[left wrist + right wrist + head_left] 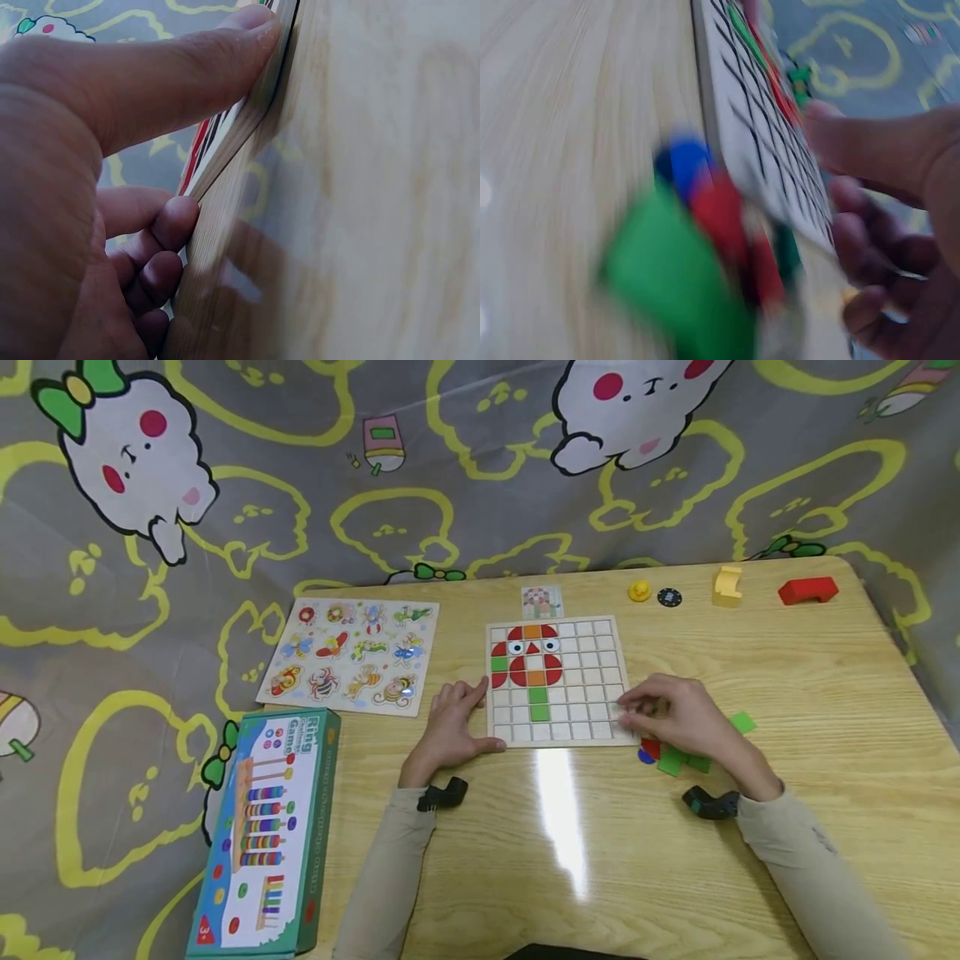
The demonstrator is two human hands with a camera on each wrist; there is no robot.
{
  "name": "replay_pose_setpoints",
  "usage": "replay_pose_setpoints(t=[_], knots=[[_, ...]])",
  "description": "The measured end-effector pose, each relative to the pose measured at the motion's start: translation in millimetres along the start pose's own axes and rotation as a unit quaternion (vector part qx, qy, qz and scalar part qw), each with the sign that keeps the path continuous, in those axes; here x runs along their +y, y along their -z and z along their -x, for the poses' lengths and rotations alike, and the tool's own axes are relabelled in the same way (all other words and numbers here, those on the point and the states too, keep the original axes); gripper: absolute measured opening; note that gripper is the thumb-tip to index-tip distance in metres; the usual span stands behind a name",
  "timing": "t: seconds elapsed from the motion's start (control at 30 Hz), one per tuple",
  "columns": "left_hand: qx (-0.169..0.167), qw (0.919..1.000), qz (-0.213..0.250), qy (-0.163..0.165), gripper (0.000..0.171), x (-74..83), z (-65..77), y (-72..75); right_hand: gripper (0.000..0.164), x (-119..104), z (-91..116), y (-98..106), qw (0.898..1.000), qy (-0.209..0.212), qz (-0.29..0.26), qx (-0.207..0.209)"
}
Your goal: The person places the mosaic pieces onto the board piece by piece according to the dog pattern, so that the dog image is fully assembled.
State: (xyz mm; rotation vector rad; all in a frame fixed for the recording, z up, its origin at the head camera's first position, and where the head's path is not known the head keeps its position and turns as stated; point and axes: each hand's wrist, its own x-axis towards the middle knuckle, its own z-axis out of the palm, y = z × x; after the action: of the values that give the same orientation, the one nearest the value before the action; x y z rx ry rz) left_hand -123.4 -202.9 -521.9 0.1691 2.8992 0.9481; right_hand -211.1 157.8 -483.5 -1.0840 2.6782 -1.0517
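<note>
A wooden grid board lies on the table, its upper left cells filled with red, orange, green and eye-marked tiles. Two green tiles sit below them in a column. My left hand touches the board's left side, with the thumb at the lower left corner and the other fingers bent by the edge. Over the right edge hovers or rests my right hand, thumb and forefinger slightly apart; I see nothing between them. Beneath that hand is a pile of loose green, red and blue tiles, blurred in the right wrist view.
Above the board lies a small picture card. An insect puzzle and a ring game box are on the left. Along the back right stand a yellow duck, a black disc, a yellow block and a red block.
</note>
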Motion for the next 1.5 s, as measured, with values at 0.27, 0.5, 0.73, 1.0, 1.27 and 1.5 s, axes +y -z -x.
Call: replay_pose_setpoints(t=[0.27,0.5,0.73,1.0,1.27,1.5], knots=[[0.006,1.0000,0.006,0.001,0.112,-4.7,6.5,-0.6,0.037,10.8,51.2,31.3,0.993,-0.054,0.091,-0.054],[0.014,0.9998,0.010,-0.007,0.111,-6.9,6.8,-2.6,0.031,12.4,58.2,29.7,0.991,-0.057,0.093,-0.072],[0.016,0.9998,0.012,-0.007,0.112,-7.0,5.1,-1.6,0.026,11.1,51.4,31.5,0.990,-0.077,0.075,-0.090],[0.009,0.9999,0.004,-0.006,0.114,-6.1,2.3,-1.1,0.023,4.9,36.0,28.8,0.996,-0.083,0.031,-0.014],[0.009,0.9999,-0.004,-0.012,0.114,-3.6,0.9,-0.1,0.026,-19.6,-1.7,-11.7,0.991,-0.077,-0.110,0.018],[0.009,0.9999,0.000,-0.014,0.114,-1.0,0.1,-0.7,0.035,-43.3,-25.8,-59.9,0.992,-0.024,-0.120,-0.005]])
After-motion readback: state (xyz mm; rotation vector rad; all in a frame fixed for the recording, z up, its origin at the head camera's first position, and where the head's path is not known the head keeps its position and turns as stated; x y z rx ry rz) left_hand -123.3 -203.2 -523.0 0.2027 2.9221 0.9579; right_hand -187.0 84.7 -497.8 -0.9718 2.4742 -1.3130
